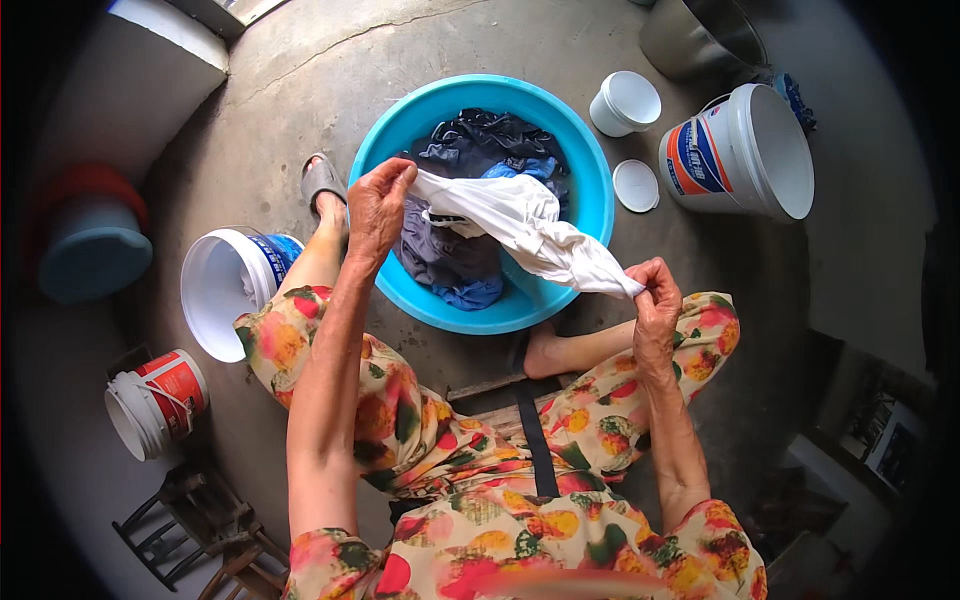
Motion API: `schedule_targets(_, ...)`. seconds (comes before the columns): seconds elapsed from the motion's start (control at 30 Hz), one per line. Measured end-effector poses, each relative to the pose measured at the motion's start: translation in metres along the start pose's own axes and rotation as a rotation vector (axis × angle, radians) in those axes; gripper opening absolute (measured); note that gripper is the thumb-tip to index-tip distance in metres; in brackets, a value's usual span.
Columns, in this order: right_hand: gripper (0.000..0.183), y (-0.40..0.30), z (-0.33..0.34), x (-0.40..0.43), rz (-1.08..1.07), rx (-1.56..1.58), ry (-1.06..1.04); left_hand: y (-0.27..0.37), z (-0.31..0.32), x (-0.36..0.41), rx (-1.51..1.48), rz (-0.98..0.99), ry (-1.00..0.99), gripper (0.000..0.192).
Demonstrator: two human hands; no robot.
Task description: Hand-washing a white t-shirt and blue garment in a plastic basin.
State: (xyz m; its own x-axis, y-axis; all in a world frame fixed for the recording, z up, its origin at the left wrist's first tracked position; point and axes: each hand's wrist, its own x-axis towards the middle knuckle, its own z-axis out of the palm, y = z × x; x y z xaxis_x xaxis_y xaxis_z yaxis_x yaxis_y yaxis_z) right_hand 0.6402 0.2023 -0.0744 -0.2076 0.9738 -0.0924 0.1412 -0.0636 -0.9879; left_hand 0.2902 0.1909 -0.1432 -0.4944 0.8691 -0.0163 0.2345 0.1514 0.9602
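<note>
A white cloth garment [517, 214] is stretched between my two hands above a blue plastic basin [484, 325]. My left hand [379, 202] pinches its upper left end over the basin's left rim. At the garment's lower right end, my right hand [656, 304] grips the gathered fabric just outside the basin's rim. Dark clothes [487, 139] lie in the basin behind the white garment, with a bright blue cloth [525, 166] among them. Nearer me in the basin are a dark grey garment [446, 244] and another blue cloth [469, 294]. The garment's full shape cannot be told.
Right of the basin stand a small white tub [626, 105], a white lid [636, 186], a large white bucket [709, 154] and a metal pot [690, 45]. Left are a white bucket [217, 292], a red-labelled bucket [161, 401] and wooden chairs [195, 517]. My legs flank the basin's near side.
</note>
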Motion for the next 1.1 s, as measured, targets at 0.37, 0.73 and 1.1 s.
schedule_targets(0.37,0.020,-0.031,-0.011,0.065,-0.295,0.437,0.141,0.064,-0.042,0.030,-0.141,0.019,0.103,0.030)
schedule_targets(0.73,0.022,0.130,0.081,0.093,0.085,-0.334,-0.169,-0.083,-0.013,-0.042,-0.100,-0.523,-0.231,0.038)
schedule_targets(1.1,0.024,0.156,0.103,0.141,-0.036,-0.527,-0.282,-0.011,-0.031,-0.012,-0.139,-0.161,-0.131,0.023)
